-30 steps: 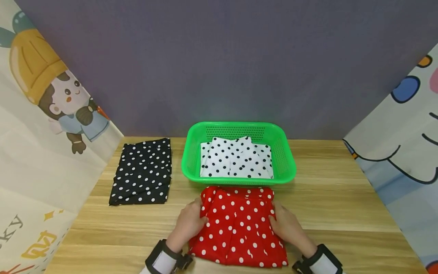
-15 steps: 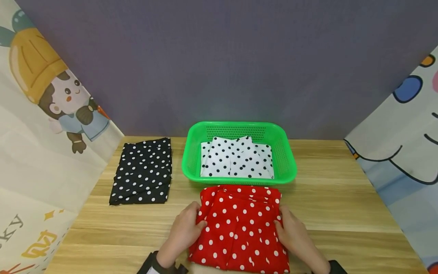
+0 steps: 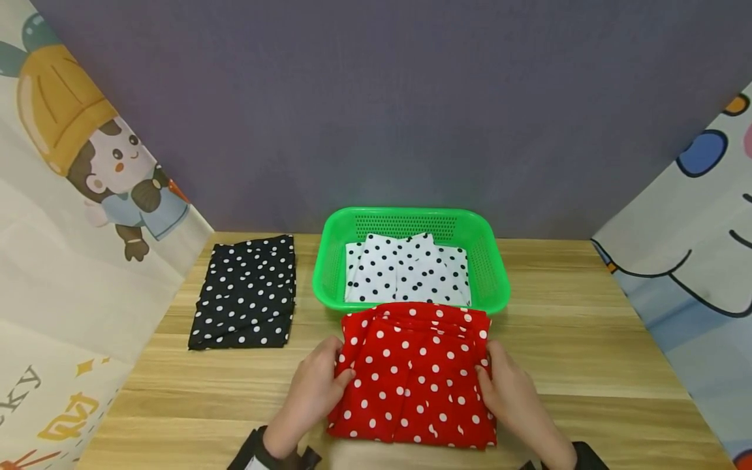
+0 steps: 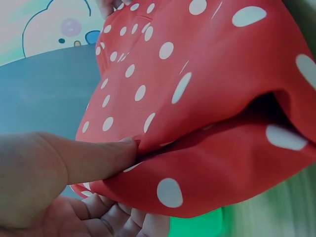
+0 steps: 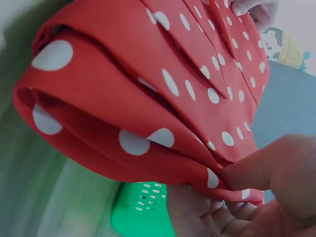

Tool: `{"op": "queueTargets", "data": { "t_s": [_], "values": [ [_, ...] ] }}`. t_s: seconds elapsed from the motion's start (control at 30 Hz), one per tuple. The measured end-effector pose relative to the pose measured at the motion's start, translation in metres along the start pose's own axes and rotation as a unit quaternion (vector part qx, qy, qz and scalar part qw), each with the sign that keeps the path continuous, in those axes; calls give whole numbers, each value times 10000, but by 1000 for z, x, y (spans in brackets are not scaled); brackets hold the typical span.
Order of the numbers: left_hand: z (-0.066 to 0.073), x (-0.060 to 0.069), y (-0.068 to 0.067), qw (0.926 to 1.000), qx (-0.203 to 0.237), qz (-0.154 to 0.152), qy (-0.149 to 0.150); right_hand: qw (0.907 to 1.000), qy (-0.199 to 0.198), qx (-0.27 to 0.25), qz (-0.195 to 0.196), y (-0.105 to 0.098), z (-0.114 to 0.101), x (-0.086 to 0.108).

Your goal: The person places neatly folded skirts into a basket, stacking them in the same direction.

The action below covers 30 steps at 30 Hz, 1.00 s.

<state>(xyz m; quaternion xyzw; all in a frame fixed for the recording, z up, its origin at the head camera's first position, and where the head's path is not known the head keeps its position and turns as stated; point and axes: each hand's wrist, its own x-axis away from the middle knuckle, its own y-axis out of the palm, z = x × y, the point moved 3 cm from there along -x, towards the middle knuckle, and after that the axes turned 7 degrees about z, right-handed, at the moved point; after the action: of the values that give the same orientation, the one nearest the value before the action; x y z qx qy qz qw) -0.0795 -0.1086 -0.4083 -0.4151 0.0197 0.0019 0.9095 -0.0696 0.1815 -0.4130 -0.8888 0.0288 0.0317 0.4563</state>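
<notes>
The left hand (image 3: 314, 382) and right hand (image 3: 512, 386) pinch the red cloth (image 3: 414, 378) by its sides, just near of the basket (image 3: 497, 281). The wrist views show fingers (image 4: 155, 225) beneath it and layered edges, hidden from the head view, which shows the white cloth (image 3: 405, 271) inside the basket and the black cloth (image 3: 243, 294) left on the tabletop (image 3: 587, 359)
</notes>
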Motion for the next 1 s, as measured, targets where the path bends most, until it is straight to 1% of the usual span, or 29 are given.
{"op": "queueTargets", "data": {
  "t_s": [0.07, 0.23, 0.37, 0.47, 0.57, 0.73, 0.9, 1.0],
  "values": [
    [2, -3, -2, 9999, -15, 102, 99, 9997, -164, 30, 163, -3, -1, -3],
    [9, -13, -7, 9991, -60, 301, 293, 9986, -368, 9, 381, -9, -4, -13],
    [15, -23, -10, 9978, -69, 517, 399, 9973, -518, -140, 502, -13, -5, -23],
    [18, -31, -12, 9969, -61, 640, 459, 9968, -532, -289, 514, -15, -6, -31],
    [21, -39, -13, 9971, 23, 637, 418, 9968, -517, -363, 499, -18, -9, -41],
    [22, -55, -16, 9974, 158, 611, 353, 9955, -652, -352, 588, -22, -11, -59],
    [26, -66, -23, 9974, 35, 642, 323, 9951, -734, -356, 563, -24, -12, -73],
    [30, -72, -25, 9974, -35, 645, 331, 9950, -742, -301, 593, -27, -12, -80]
  ]
}}
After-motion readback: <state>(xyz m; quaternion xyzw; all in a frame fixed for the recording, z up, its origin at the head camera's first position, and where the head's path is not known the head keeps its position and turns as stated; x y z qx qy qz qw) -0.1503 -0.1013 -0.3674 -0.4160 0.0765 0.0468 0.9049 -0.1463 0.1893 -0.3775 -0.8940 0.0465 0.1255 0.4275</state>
